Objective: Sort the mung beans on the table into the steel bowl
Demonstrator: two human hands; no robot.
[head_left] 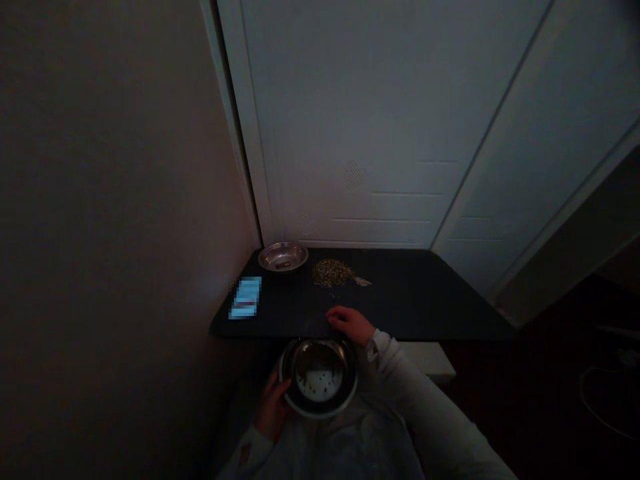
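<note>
My left hand (273,408) grips the left rim of a round metal bowl (320,410), thumb over the edge, fingers beneath. The bowl is held over my lap just below the table edge, and several small dark bits lie on its pale bottom. Over the front edge of the dark table (425,300), beyond the bowl, is my right hand (351,325). Its fingers are curled together, and anything between them is too small and dim to make out. A heap of mixed seeds or grains (331,272) lies farther back, with a paler strip (363,281) at its right side.
A second, shallow metal bowl (283,259) stands at the table's back left, with a small dark rectangular patch inside. Nearer, a lit, blurred-out phone-like screen (245,298) lies at the left edge. A white panel (350,120) rises behind, and a wall (125,233) borders the left.
</note>
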